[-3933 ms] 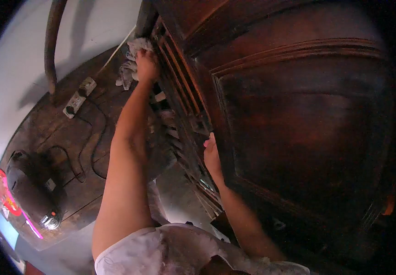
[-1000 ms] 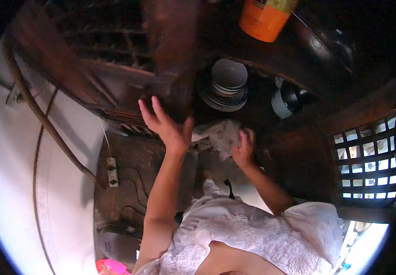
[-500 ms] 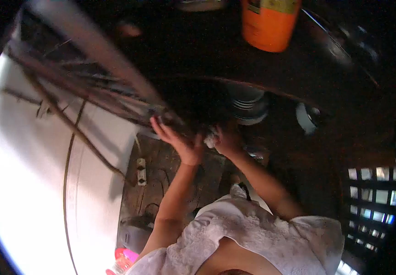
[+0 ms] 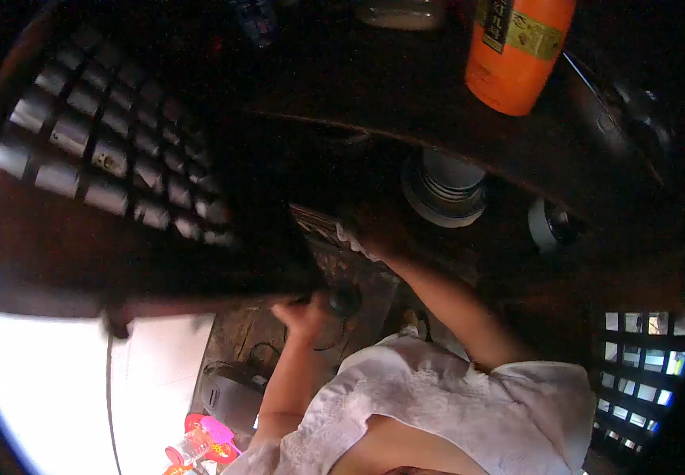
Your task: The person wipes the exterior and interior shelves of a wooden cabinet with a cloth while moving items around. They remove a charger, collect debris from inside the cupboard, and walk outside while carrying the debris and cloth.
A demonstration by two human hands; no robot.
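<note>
My left hand [image 4: 304, 318] is at the near edge of a dark lattice cabinet door [image 4: 81, 245], its fingers curled against the frame. Inside the shadowed cabinet my right hand [image 4: 378, 240] grips a white cloth [image 4: 354, 241]. The cloth lies by a slatted wooden part [image 4: 315, 222] of the cabinet, and shadow hides most of the right fingers. To the right of that hand sits a stack of bowls and plates [image 4: 453, 190] on the lower shelf.
An orange bottle [image 4: 517, 63] stands on the upper shelf [image 4: 342, 103]. A white bowl or cup [image 4: 544, 226] is farther right. Another lattice panel [image 4: 643, 372] is at right. A grey appliance [image 4: 232, 400] and a red-and-pink item [image 4: 208, 439] lie below left.
The lattice door has swung so its face now shows broadly at left, and my left hand has moved down with its edge. My right hand with the cloth stays inside the cabinet.
</note>
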